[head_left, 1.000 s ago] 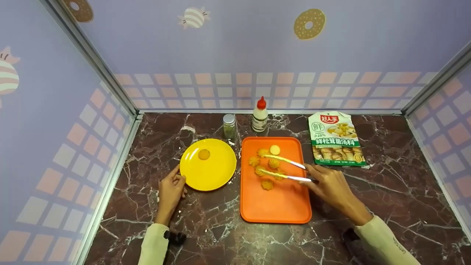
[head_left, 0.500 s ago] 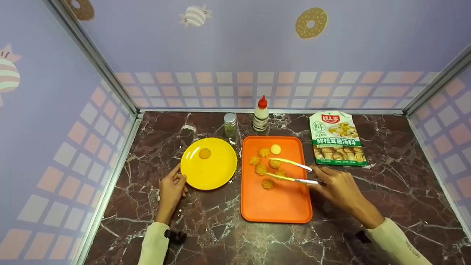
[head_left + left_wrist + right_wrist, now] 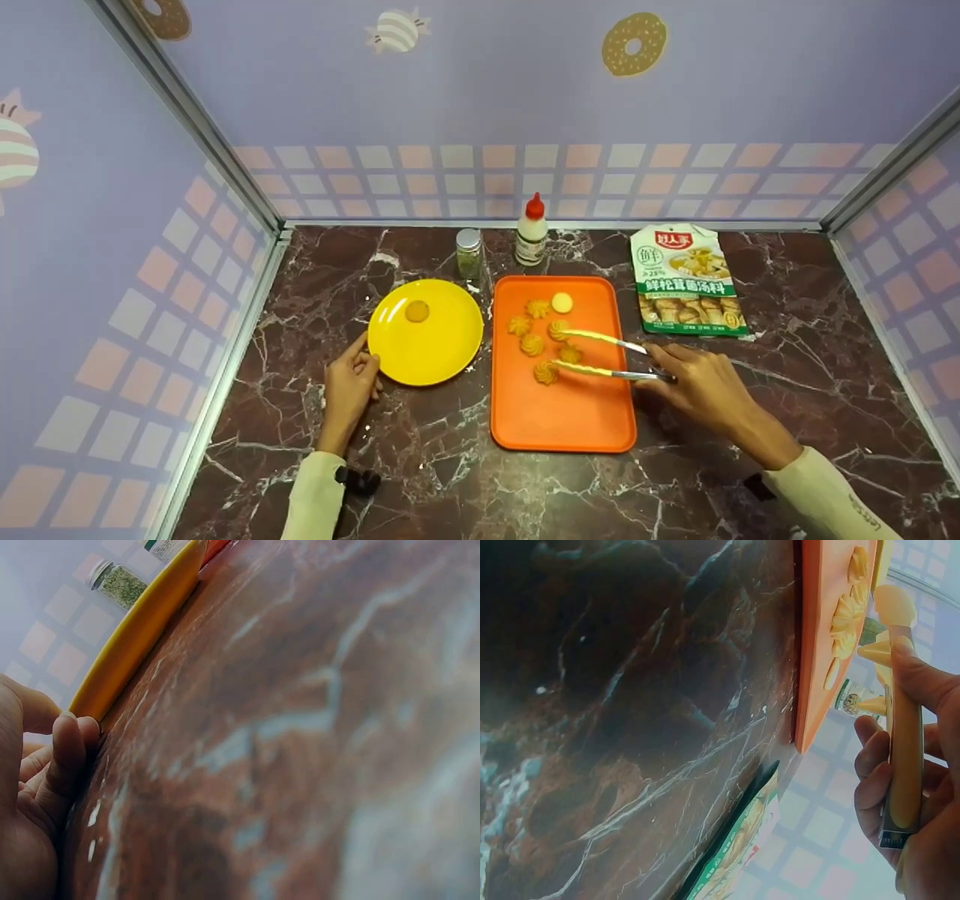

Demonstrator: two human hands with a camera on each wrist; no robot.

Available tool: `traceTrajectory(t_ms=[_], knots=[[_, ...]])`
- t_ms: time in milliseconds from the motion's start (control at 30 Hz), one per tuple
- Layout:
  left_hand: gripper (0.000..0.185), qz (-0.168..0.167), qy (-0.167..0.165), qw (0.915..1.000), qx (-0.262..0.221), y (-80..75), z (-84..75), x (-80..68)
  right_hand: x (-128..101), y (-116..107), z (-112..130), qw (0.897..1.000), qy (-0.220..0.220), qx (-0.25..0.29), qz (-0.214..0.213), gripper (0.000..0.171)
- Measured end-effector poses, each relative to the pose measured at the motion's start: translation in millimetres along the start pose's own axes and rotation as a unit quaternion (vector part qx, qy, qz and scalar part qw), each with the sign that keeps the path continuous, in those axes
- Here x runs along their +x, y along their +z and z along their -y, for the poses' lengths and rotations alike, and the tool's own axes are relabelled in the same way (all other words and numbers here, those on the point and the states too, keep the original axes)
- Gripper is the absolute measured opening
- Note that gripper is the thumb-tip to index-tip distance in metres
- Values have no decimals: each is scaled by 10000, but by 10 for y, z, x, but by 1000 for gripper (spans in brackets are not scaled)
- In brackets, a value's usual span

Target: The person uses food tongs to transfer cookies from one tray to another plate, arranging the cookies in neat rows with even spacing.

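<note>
My right hand [image 3: 701, 382] grips a pair of tongs [image 3: 619, 375], spread apart low over the orange tray [image 3: 559, 420]. The upper tip reaches one piped swirl cookie [image 3: 556, 330], the lower tip another cookie [image 3: 545, 373] nearer me. Nothing is pinched between the tongs' arms. Several more such cookies [image 3: 532, 345] and a pale round disc [image 3: 562, 302] lie on the tray. In the right wrist view the tongs [image 3: 907, 757] run along the palm. With thumb and fingers, my left hand [image 3: 351, 386] pinches the rim of a yellow plate [image 3: 427, 356], which holds one round cookie [image 3: 417, 311].
Behind the plate stands a glass jar [image 3: 469, 255] of green flakes. To its right is a white squeeze bottle [image 3: 531, 240] with a red cap. A green and white food packet [image 3: 686, 281] lies right of the tray. Walls [image 3: 480, 90] enclose the back and sides.
My right hand has drawn the tongs to the right and a little toward me, across the cookies. The left hand stays at the plate's rim.
</note>
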State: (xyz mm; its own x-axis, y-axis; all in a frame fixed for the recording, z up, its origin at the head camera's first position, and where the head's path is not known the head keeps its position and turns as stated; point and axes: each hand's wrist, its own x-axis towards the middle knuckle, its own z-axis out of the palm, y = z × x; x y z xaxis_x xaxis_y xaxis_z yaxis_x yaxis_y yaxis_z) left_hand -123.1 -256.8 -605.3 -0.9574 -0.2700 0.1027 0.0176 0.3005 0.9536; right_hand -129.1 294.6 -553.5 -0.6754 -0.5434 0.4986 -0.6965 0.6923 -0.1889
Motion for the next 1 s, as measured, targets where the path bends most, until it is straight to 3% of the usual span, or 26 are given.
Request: traceTrajectory(t_ms=[200, 667, 800, 1000], knots=[[52, 112, 15, 9999, 24, -27, 163, 35, -27, 5, 8, 9999, -34, -93, 93, 60], [51, 100, 55, 9999, -38, -34, 178, 28, -65, 15, 57, 9989, -105, -69, 441, 57], [51, 28, -46, 10000, -43, -12, 116, 19, -65, 12, 64, 9987, -164, -62, 486, 56], [51, 49, -140, 9998, -117, 0, -126, -33, -38, -15, 75, 9980, -220, 26, 586, 52]])
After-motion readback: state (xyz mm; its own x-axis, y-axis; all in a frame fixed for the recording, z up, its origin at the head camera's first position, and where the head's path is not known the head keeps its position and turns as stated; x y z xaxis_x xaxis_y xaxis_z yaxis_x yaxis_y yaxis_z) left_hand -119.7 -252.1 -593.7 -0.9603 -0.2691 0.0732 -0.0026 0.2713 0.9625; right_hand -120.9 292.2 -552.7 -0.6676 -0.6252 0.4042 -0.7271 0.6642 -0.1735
